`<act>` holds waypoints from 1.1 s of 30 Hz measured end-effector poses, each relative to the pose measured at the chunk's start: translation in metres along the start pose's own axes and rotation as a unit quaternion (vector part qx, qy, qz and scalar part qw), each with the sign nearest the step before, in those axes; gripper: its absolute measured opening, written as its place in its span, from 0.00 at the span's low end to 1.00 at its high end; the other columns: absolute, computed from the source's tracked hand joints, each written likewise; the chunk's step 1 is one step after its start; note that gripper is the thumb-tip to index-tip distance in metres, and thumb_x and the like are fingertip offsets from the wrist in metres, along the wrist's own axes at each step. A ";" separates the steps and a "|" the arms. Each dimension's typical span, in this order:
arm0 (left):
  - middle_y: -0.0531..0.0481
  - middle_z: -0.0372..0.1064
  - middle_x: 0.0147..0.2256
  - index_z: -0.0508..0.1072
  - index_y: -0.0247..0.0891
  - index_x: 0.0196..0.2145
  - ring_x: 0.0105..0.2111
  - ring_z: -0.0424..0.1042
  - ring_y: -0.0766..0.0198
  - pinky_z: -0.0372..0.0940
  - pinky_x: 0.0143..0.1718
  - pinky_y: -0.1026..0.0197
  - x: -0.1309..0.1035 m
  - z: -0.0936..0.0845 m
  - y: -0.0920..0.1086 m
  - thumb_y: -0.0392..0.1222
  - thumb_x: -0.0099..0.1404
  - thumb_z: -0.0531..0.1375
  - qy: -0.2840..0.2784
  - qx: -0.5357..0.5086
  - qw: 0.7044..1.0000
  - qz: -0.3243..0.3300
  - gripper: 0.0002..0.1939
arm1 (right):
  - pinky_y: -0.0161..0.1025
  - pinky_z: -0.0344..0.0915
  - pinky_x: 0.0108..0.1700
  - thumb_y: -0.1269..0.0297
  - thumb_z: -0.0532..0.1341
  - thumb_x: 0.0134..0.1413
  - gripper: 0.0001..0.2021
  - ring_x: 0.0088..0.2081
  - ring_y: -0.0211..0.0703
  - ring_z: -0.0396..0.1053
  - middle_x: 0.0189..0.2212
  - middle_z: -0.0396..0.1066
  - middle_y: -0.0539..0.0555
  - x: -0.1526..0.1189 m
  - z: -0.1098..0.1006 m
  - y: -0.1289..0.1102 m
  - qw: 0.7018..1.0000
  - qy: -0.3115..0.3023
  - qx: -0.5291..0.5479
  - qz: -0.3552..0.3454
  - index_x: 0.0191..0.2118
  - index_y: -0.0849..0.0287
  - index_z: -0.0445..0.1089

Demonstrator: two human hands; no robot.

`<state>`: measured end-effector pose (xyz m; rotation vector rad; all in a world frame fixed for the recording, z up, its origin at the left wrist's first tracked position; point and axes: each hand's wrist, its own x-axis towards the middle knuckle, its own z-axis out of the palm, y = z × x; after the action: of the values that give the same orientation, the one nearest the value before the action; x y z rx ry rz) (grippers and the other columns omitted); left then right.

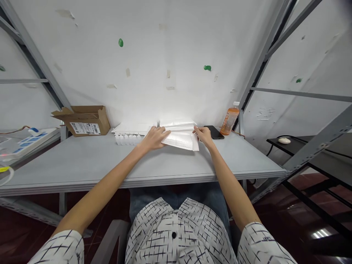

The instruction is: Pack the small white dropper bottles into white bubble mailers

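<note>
A white padded envelope (180, 140) is tilted toward me, in front of a stack of similar white envelopes (178, 122) on the table. My left hand (156, 138) is closed on its left edge, the fingertips lying over the white surface. At the right end, my right hand (204, 135) pinches the envelope's edge between thumb and fingers. Just left of my left hand stands a row of small white rounded pieces (128, 139), with flat white sheets (134, 128) above them. What exactly these pieces are I cannot make out.
An open cardboard box (85, 121) with a label stands at the table's back left. Behind my right hand lie a black phone (214, 132) and an orange drink bottle (230, 119). Grey metal posts (258, 69) rise at both sides, and a white wall closes off the back.
</note>
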<state>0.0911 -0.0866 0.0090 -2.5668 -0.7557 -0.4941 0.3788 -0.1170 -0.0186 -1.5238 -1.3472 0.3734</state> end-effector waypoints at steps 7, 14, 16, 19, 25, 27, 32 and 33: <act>0.40 0.70 0.42 0.74 0.39 0.45 0.39 0.71 0.51 0.59 0.44 0.50 0.021 -0.039 -0.017 0.50 0.63 0.63 -0.053 0.110 0.992 0.031 0.16 | 0.38 0.60 0.35 0.61 0.60 0.55 0.12 0.27 0.41 0.69 0.27 0.75 0.52 -0.006 0.000 -0.008 0.986 -0.006 -0.162 -0.037 0.25 0.58 0.73; 0.41 0.71 0.40 0.73 0.37 0.42 0.38 0.72 0.53 0.58 0.41 0.52 0.033 -0.061 -0.010 0.44 0.63 0.62 -0.076 0.169 0.980 0.066 0.12 | 0.36 0.59 0.36 0.63 0.59 0.56 0.11 0.29 0.41 0.69 0.26 0.75 0.52 -0.010 0.000 -0.012 0.981 -0.030 -0.183 -0.057 0.26 0.59 0.74; 0.40 0.71 0.40 0.73 0.36 0.42 0.38 0.72 0.54 0.57 0.41 0.53 0.033 -0.067 -0.008 0.42 0.64 0.61 -0.084 0.187 0.976 0.075 0.10 | 0.36 0.60 0.37 0.63 0.59 0.56 0.11 0.29 0.40 0.69 0.25 0.75 0.52 -0.010 0.000 -0.013 0.981 -0.040 -0.176 -0.070 0.26 0.60 0.74; 0.40 0.72 0.40 0.74 0.36 0.40 0.38 0.72 0.54 0.57 0.40 0.53 0.033 -0.071 -0.006 0.40 0.63 0.60 -0.091 0.210 0.970 0.083 0.08 | 0.36 0.60 0.38 0.64 0.59 0.56 0.11 0.28 0.40 0.68 0.20 0.72 0.51 -0.009 0.000 -0.013 0.979 -0.053 -0.178 -0.081 0.26 0.60 0.75; 0.41 0.72 0.39 0.75 0.37 0.39 0.38 0.72 0.54 0.57 0.42 0.52 0.028 -0.069 -0.009 0.36 0.62 0.60 -0.071 0.190 0.976 0.084 0.07 | 0.36 0.59 0.36 0.63 0.59 0.56 0.11 0.27 0.39 0.67 0.19 0.71 0.50 -0.009 0.002 -0.010 0.975 -0.090 -0.174 -0.106 0.27 0.61 0.76; 0.41 0.72 0.39 0.75 0.37 0.39 0.38 0.72 0.53 0.57 0.43 0.51 0.026 -0.068 -0.011 0.36 0.62 0.61 -0.062 0.175 0.979 0.078 0.07 | 0.35 0.59 0.35 0.63 0.60 0.56 0.11 0.25 0.38 0.66 0.21 0.73 0.51 -0.011 0.002 -0.008 0.975 -0.105 -0.160 -0.109 0.28 0.61 0.76; 0.41 0.73 0.39 0.76 0.38 0.40 0.39 0.72 0.52 0.56 0.46 0.49 0.024 -0.070 -0.009 0.35 0.61 0.61 -0.060 0.166 0.981 0.077 0.09 | 0.35 0.59 0.35 0.63 0.61 0.56 0.10 0.23 0.35 0.66 0.26 0.75 0.51 -0.018 0.002 -0.006 0.971 -0.147 -0.139 -0.128 0.28 0.62 0.76; 0.41 0.73 0.39 0.76 0.38 0.40 0.39 0.72 0.52 0.56 0.46 0.48 0.024 -0.071 -0.008 0.35 0.62 0.61 -0.061 0.164 0.981 0.079 0.09 | 0.35 0.59 0.35 0.64 0.61 0.55 0.09 0.24 0.35 0.66 0.26 0.75 0.51 -0.019 0.002 -0.006 0.970 -0.152 -0.142 -0.129 0.28 0.62 0.76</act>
<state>0.0906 -0.1044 0.0818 -2.3368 -0.6083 -0.1479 0.3676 -0.1338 -0.0215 -1.5372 -1.8842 0.2636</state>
